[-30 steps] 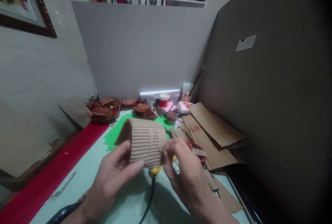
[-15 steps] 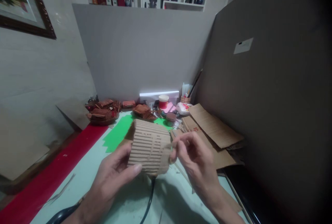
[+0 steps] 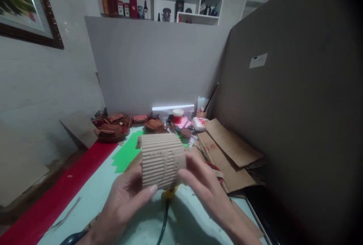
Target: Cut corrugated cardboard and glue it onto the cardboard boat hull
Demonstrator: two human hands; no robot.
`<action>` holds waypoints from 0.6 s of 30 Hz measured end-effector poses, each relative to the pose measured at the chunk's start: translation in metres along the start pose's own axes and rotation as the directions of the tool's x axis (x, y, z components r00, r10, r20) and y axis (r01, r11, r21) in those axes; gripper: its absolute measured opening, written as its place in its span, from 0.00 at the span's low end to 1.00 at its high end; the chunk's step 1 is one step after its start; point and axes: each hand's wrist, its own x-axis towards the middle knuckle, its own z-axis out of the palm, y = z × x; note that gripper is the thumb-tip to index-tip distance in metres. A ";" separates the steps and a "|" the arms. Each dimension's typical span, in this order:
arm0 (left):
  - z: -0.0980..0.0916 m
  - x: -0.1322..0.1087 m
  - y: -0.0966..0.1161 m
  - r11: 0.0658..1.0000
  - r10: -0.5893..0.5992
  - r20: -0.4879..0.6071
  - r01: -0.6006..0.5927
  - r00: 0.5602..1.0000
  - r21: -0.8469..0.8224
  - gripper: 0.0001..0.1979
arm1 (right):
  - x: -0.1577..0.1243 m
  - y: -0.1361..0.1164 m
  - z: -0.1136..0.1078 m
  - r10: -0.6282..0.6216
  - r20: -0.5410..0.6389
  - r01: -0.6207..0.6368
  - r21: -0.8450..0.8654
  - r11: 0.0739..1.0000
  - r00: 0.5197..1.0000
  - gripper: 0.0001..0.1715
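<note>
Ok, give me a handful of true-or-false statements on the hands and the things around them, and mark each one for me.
1. The left hand and the right hand are both on the ridged cardboard piece. True.
2. The red cup is lying on its side. False: the red cup stands upright.
3. A red strip runs along the left of the pale table. True.
4. The cord below the ridged cardboard piece is white. False: the cord is dark.
5. Flat brown cardboard lies beyond the right hand. True.
</note>
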 end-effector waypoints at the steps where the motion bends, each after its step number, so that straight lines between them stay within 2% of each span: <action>1: 0.000 -0.001 -0.002 1.000 -0.015 0.021 0.015 1.000 0.003 0.18 | -0.001 0.000 0.005 -0.005 0.033 0.003 0.058 0.998 0.999 0.14; 4: 0.000 -0.004 -0.002 0.997 -0.077 0.031 0.077 0.997 -0.002 0.26 | -0.002 0.005 0.008 0.014 0.013 -0.016 0.121 0.993 1.000 0.16; 7: 0.001 -0.006 0.004 0.979 -0.191 -0.045 0.187 0.981 -0.085 0.31 | 0.000 0.008 0.006 -0.004 0.048 0.003 0.029 1.000 0.999 0.17; 9: 0.001 -0.004 0.010 0.958 -0.255 -0.134 0.231 0.958 -0.169 0.32 | 0.001 0.006 0.003 -0.020 0.081 0.024 -0.049 0.999 0.996 0.16; 10: 0.001 -0.002 0.013 0.955 -0.261 -0.204 0.222 0.944 -0.196 0.32 | 0.002 0.004 0.001 -0.018 0.056 0.022 -0.070 0.997 0.998 0.16; 12: -0.002 0.004 0.018 0.968 -0.221 -0.362 0.157 0.906 -0.198 0.31 | 0.004 0.004 -0.009 -0.007 -0.098 -0.001 -0.089 0.996 0.995 0.14; 14: -0.007 0.010 0.022 0.980 -0.168 -0.469 0.096 0.867 -0.174 0.29 | 0.004 0.007 -0.025 0.000 -0.277 -0.036 -0.126 0.991 0.961 0.13; 15: -0.011 0.013 0.023 0.985 -0.134 -0.503 0.060 0.854 -0.160 0.28 | 0.004 0.008 -0.035 0.001 -0.331 -0.061 -0.171 0.983 0.944 0.12; 18: -0.024 0.016 0.029 0.990 -0.086 -0.528 0.013 0.845 -0.139 0.25 | 0.000 0.009 -0.064 0.041 -0.316 -0.176 -0.411 0.894 0.948 0.11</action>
